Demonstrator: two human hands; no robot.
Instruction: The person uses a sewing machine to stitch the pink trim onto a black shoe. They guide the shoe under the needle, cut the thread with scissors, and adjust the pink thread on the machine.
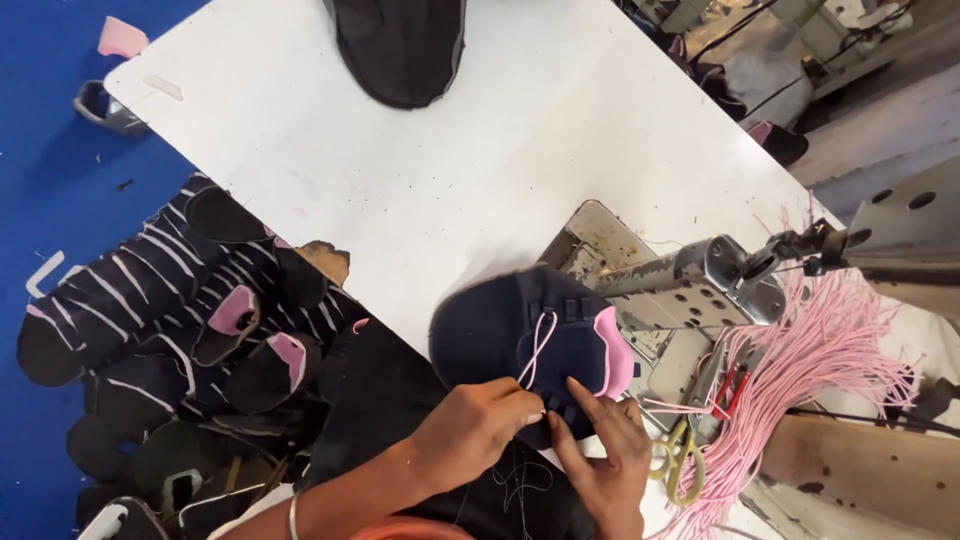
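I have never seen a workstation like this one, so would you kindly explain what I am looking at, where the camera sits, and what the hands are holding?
The single picture comes from a camera worn on the person's head, looking down at their own hands. The left hand and right hand both grip a dark navy shoe upper with a pink tongue; the left fingers pinch a pink lace threaded through its loops. Just behind it is a metal sewing machine on a white table. To the right lie a bundle of pink laces and yellow-handled scissors. On the left is a pile of finished dark uppers, and another dark piece lies at the table's far edge.
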